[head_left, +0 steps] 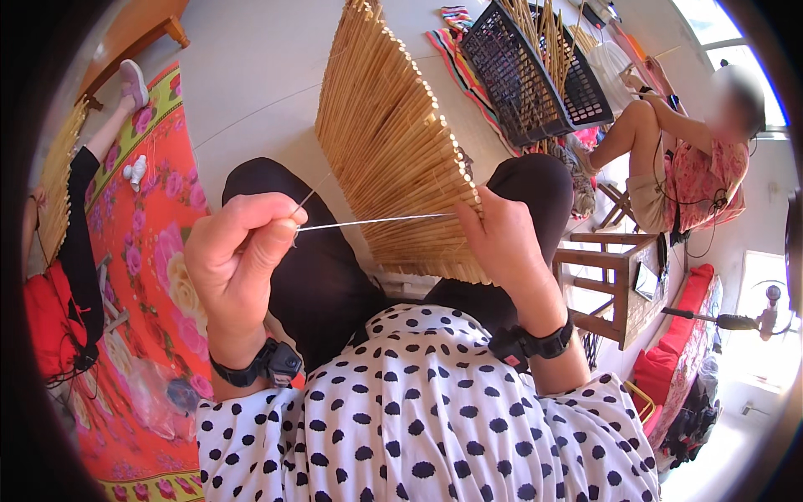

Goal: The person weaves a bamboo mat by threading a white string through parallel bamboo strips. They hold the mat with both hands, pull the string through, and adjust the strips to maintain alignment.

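While your left hand point(242, 251) pinches the white thread point(376, 221) shut-fisted, pull it level and taut. Right hand point(502, 243): fingers curled on the near edge of the bamboo-stick mat point(389, 142) across your knees; grip it firmly so sticks stay aligned.

Right fingers point(483, 211) behind reed mat point(393, 142)

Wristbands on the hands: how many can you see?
2. One black wristband sits on the left wrist, below the left hand pinching the thread. The other is on the right wrist, below the right hand at the mat.
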The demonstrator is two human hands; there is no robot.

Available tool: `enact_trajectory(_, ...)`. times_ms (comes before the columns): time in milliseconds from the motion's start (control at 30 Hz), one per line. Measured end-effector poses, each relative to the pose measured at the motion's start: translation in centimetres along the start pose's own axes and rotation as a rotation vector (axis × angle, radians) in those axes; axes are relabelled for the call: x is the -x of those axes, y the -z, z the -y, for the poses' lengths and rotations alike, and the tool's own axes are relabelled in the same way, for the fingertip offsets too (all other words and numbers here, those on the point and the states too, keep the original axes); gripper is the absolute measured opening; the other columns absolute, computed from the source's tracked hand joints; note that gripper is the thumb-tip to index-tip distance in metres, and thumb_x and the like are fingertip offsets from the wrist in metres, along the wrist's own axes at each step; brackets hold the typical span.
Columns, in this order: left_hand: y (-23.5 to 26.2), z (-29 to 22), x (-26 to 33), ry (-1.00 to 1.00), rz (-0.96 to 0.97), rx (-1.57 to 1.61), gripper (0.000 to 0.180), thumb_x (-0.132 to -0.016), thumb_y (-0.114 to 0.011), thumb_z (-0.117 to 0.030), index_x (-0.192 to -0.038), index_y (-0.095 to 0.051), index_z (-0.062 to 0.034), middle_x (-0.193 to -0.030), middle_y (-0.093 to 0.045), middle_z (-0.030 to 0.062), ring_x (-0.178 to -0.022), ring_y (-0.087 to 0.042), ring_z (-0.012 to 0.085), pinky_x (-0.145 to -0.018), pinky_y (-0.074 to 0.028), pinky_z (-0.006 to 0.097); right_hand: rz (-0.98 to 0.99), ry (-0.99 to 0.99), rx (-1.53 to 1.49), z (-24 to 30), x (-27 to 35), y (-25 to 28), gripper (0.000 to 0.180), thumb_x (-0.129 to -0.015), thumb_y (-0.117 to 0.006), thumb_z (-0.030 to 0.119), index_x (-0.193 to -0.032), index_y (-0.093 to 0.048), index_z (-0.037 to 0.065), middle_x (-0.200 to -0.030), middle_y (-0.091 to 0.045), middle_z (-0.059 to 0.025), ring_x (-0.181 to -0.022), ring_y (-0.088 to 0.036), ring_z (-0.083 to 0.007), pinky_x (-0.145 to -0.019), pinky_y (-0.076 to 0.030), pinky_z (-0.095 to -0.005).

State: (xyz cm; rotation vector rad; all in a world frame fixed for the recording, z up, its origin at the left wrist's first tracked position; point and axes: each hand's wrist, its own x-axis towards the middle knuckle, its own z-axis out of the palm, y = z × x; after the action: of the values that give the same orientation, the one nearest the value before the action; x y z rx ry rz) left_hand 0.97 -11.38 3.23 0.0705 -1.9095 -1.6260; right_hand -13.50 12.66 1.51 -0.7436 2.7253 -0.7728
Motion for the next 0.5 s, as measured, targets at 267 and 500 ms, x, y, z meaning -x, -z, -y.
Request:
enact_trajectory(267, 0.1, 4.8, 1.3, 0.173, -0.227, 0.383, 0.011, -0.098, -0.054, -0.004, -0.100, -0.064, 0.0001, -0.071, -0.054, 0.0036, -0.053, -0.044, 0.0077, -0.045, -0.035, 0.024, -0.042, -0.018, 0.078, -0.1, -0.1, 0.0, 0.025, -0.089, -0.065, 0.023, -0.083, -0.062, -0.002, -0.067, -0.060, -0.0241, -0.067, -0.061, -0.0434, -0.059, -0.050, -0.0477)
enact_trajectory(500, -0.2, -0.2, -0.6, -0.397, -0.073, 0.755, 0.037, -0.078, -0.062, -0.018, -0.055, -0.034, -0.0220, -0.050, -0.044, -0.0092, -0.039, -0.042, 0.0038, -0.047, -0.020, 0.023, -0.036, -0.013, -0.022, 3.4, 0.1, 1.6, 0.020, -0.087, -0.062, 0.020, -0.082, -0.062, 0.001, -0.063, -0.062, -0.0190, -0.062, -0.064, -0.0396, -0.058, -0.052, -0.0480)
